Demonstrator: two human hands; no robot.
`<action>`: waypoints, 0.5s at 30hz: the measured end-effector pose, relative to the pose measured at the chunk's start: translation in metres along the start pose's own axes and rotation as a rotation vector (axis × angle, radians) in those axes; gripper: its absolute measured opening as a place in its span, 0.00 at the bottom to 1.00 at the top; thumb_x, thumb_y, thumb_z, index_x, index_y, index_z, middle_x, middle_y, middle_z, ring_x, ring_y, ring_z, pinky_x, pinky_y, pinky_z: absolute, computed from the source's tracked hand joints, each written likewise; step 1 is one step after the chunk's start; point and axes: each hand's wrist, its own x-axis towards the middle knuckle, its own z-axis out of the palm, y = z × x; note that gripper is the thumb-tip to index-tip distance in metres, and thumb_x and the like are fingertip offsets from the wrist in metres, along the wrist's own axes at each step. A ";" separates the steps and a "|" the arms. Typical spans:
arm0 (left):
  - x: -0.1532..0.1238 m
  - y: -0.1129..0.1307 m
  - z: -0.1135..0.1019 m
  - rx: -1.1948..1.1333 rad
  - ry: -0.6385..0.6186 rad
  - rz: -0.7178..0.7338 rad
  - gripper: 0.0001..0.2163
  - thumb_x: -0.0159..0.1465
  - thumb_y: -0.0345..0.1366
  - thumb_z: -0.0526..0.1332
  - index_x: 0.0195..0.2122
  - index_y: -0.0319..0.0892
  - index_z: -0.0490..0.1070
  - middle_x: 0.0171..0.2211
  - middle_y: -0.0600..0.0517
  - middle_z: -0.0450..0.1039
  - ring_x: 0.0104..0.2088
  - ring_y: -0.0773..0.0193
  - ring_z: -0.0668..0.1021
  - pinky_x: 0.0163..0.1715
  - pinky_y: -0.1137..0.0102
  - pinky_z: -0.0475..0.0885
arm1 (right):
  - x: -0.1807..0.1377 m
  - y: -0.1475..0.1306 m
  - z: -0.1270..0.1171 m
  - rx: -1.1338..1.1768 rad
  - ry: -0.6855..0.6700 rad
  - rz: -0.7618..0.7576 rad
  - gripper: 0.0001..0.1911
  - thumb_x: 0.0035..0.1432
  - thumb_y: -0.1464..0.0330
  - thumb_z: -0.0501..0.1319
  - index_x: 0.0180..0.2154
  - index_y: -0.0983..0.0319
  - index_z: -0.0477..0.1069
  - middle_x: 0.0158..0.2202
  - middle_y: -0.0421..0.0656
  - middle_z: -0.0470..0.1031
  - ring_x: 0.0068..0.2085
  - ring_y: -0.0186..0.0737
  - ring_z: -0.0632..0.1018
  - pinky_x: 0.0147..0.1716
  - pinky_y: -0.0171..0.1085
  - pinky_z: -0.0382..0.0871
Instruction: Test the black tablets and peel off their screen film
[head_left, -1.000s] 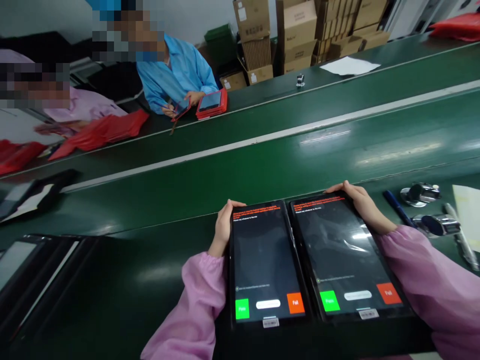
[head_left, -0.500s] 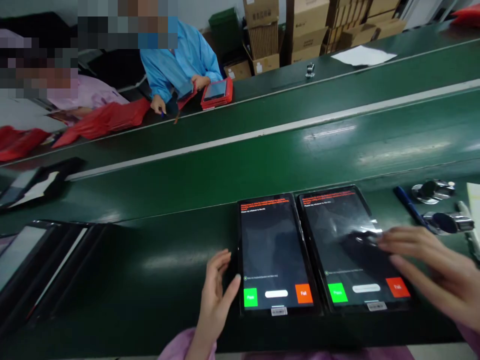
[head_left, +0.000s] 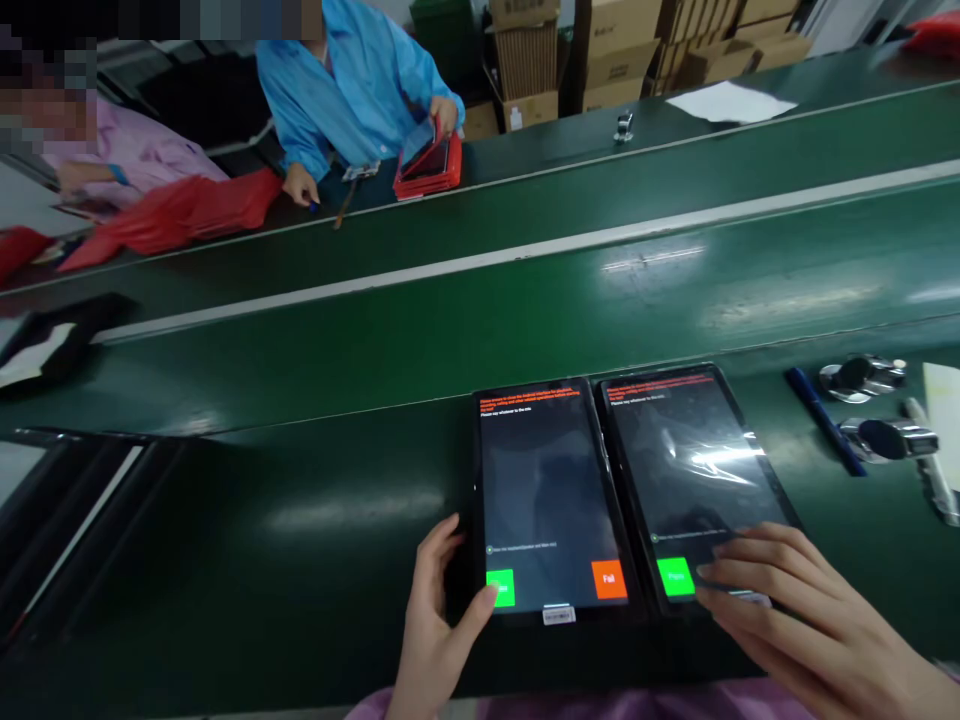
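Two black tablets lie side by side on the dark green bench in front of me, screens lit with red text on top and green and orange buttons below. My left hand (head_left: 439, 620) rests at the lower left corner of the left tablet (head_left: 547, 500), fingers apart, thumb tip on its green button. My right hand (head_left: 795, 610) lies spread over the bottom of the right tablet (head_left: 690, 470), fingertips beside its green button and covering the orange one. Neither hand grips anything.
A blue pen (head_left: 825, 420), two shiny metal pieces (head_left: 862, 377) and a paper edge (head_left: 945, 400) lie to the right. Black tablets are stacked at the left (head_left: 67, 500). Beyond the green conveyor (head_left: 525, 300), a person in blue (head_left: 352, 90) handles red-cased tablets (head_left: 426, 165); cardboard boxes (head_left: 600, 50) stand behind.
Both hands left the tablets' top corners and came down to the bottom edges. My left thumb now touches the left green button, my right fingers lie on the right tablet's lower screen.
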 end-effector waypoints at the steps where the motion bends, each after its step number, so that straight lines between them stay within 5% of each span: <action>1: 0.002 -0.001 -0.003 -0.013 0.010 0.027 0.31 0.62 0.52 0.72 0.64 0.50 0.69 0.63 0.42 0.71 0.60 0.48 0.77 0.59 0.57 0.76 | 0.000 -0.002 0.001 -0.047 -0.017 -0.009 0.12 0.76 0.66 0.56 0.49 0.59 0.79 0.47 0.44 0.83 0.51 0.42 0.79 0.57 0.42 0.64; 7: 0.064 0.036 -0.019 0.157 0.037 0.354 0.21 0.68 0.56 0.65 0.56 0.51 0.78 0.58 0.43 0.76 0.57 0.48 0.78 0.57 0.57 0.77 | 0.031 0.020 -0.005 -0.214 -0.029 -0.103 0.17 0.78 0.58 0.55 0.46 0.56 0.81 0.54 0.45 0.81 0.53 0.45 0.75 0.55 0.47 0.61; 12: 0.146 0.089 0.008 0.538 -0.110 0.632 0.23 0.69 0.61 0.59 0.55 0.56 0.81 0.65 0.44 0.71 0.61 0.41 0.74 0.66 0.40 0.64 | 0.093 0.080 0.005 -0.373 -0.056 0.158 0.23 0.79 0.56 0.49 0.56 0.58 0.78 0.51 0.52 0.78 0.46 0.48 0.76 0.42 0.44 0.65; 15: 0.155 0.095 0.021 0.628 -0.087 0.745 0.21 0.72 0.57 0.57 0.54 0.55 0.82 0.66 0.43 0.71 0.63 0.39 0.72 0.67 0.37 0.60 | 0.109 0.094 0.017 -0.434 -0.102 0.201 0.23 0.77 0.55 0.53 0.53 0.63 0.80 0.41 0.51 0.77 0.43 0.49 0.76 0.38 0.42 0.64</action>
